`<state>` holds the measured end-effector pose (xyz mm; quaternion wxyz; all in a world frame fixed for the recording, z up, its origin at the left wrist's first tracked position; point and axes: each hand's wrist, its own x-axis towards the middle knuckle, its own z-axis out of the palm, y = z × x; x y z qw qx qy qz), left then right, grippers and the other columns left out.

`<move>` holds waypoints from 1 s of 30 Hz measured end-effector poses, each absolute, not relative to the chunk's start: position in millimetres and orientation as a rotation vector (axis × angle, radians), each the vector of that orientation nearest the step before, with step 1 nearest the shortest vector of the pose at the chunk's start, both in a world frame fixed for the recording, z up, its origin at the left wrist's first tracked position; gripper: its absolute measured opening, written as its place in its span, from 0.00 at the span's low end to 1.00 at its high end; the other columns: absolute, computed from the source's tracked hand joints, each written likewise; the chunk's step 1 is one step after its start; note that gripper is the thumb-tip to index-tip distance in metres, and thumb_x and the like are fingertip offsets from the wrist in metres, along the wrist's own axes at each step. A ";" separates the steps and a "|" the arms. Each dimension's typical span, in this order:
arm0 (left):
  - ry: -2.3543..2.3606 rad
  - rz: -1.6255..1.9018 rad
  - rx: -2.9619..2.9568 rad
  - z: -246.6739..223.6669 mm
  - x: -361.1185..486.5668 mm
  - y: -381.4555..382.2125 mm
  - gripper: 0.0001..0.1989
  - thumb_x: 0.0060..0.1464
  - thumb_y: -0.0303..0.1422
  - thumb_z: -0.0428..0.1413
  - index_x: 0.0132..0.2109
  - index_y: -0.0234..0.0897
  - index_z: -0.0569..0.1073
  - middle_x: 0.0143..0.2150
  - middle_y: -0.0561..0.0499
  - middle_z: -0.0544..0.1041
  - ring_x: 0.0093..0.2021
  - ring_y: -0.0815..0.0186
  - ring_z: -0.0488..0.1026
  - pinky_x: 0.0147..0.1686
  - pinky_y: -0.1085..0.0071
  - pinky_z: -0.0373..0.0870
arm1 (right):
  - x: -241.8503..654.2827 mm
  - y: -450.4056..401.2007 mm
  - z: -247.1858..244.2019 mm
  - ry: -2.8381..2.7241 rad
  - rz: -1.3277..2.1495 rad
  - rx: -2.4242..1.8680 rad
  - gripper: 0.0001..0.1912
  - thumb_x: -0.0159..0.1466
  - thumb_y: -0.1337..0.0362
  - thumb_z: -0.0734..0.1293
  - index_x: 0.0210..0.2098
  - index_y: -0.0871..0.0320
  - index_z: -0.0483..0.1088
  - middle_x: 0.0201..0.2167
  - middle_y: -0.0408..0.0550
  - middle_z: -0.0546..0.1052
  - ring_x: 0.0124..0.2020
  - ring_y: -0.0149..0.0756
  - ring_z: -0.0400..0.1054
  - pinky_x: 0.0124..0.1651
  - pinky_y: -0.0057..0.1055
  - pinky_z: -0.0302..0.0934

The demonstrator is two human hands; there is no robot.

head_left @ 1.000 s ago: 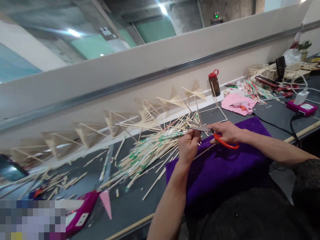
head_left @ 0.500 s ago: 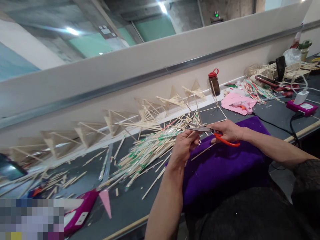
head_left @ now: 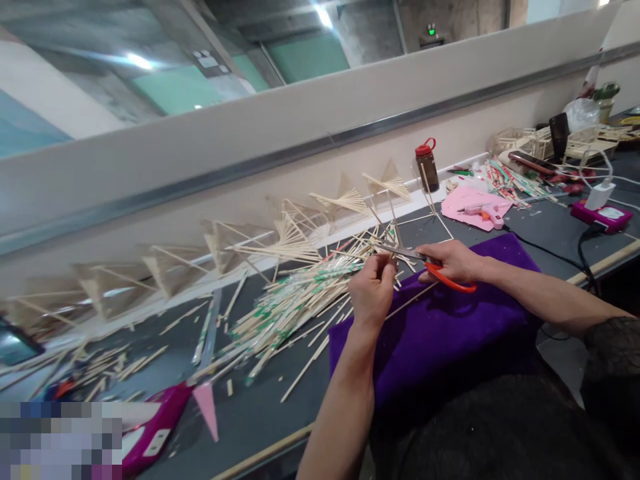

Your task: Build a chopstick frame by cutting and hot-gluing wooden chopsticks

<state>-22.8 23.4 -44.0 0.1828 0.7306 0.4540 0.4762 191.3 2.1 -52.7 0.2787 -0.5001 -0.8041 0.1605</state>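
Red-handled scissors [head_left: 453, 279] are in my right hand [head_left: 453, 260], their blades pointing left toward my other hand. My left hand [head_left: 373, 287] is closed in a pinch by the blade tips; what it pinches is too small to make out. A thin wooden stick [head_left: 413, 301] slants over the purple cloth [head_left: 450, 333], below both hands. Behind my left hand lies a heap of wooden sticks [head_left: 300, 300], some in green-printed wrappers.
Fan-shaped stick models [head_left: 345, 200] line the wall. A brown bottle [head_left: 427, 167] stands at the back. On the right are a pink glue gun [head_left: 485, 213] on pink paper [head_left: 460, 197] and a magenta power strip [head_left: 605, 217] with cables. Another magenta strip [head_left: 165, 427] lies front left.
My left hand has turned, its fingers now pointing more upward beside the blades. The scissors have shifted slightly left with my right hand. The whole view has moved a little.
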 end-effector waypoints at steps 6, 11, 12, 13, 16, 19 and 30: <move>1.414 1.342 2.401 -51.7 -25.5 27.2 0.13 0.64 0.39 0.52 0.41 0.36 0.78 0.32 0.48 0.81 0.32 0.63 0.78 0.36 0.70 0.66 | 187.3 0.3 -53.4 -2.146 0.452 -1.342 0.27 0.62 0.49 0.72 0.56 0.55 0.72 0.29 0.40 0.73 0.29 0.31 0.63 0.34 0.26 0.51; 1.712 1.026 2.649 -53.9 -23.1 25.5 0.16 0.68 0.36 0.47 0.44 0.35 0.78 0.32 0.44 0.80 0.29 0.60 0.75 0.29 0.69 0.56 | 185.3 -0.6 -52.8 -2.182 0.422 -1.376 0.28 0.62 0.49 0.72 0.57 0.57 0.72 0.32 0.43 0.76 0.30 0.32 0.64 0.35 0.27 0.52; 1.746 0.982 2.679 -53.6 -22.6 24.4 0.16 0.69 0.36 0.46 0.44 0.34 0.78 0.32 0.44 0.80 0.28 0.60 0.75 0.29 0.68 0.55 | 185.1 -0.7 -53.3 -2.186 0.409 -1.380 0.29 0.62 0.49 0.72 0.58 0.57 0.72 0.33 0.43 0.76 0.31 0.33 0.65 0.35 0.27 0.52; 1.761 0.956 2.704 -53.1 -22.2 23.2 0.17 0.69 0.36 0.46 0.44 0.34 0.78 0.31 0.44 0.80 0.28 0.60 0.75 0.28 0.68 0.54 | 184.9 -0.9 -53.9 -2.185 0.396 -1.382 0.29 0.62 0.49 0.72 0.58 0.57 0.71 0.34 0.44 0.77 0.32 0.33 0.65 0.36 0.27 0.53; 1.755 0.935 2.748 -51.6 -20.9 19.6 0.18 0.70 0.36 0.45 0.43 0.34 0.78 0.31 0.43 0.80 0.29 0.60 0.75 0.28 0.68 0.54 | 184.5 -0.7 -56.8 -2.181 0.347 -1.384 0.32 0.62 0.49 0.73 0.61 0.56 0.69 0.38 0.46 0.78 0.36 0.36 0.69 0.38 0.29 0.55; 1.736 0.906 2.772 -51.9 -18.7 16.8 0.18 0.69 0.34 0.45 0.43 0.33 0.78 0.33 0.41 0.81 0.30 0.60 0.77 0.28 0.68 0.55 | 184.6 0.5 -60.0 -2.190 0.304 -1.375 0.34 0.61 0.47 0.73 0.62 0.55 0.68 0.42 0.49 0.78 0.41 0.39 0.71 0.42 0.31 0.58; 1.385 0.971 2.406 -39.7 -26.5 18.1 0.19 0.66 0.38 0.45 0.41 0.37 0.79 0.32 0.47 0.82 0.31 0.62 0.77 0.35 0.70 0.65 | 188.6 -0.1 -51.0 -2.241 0.412 -1.374 0.31 0.62 0.51 0.73 0.61 0.56 0.69 0.34 0.44 0.76 0.32 0.33 0.65 0.36 0.28 0.54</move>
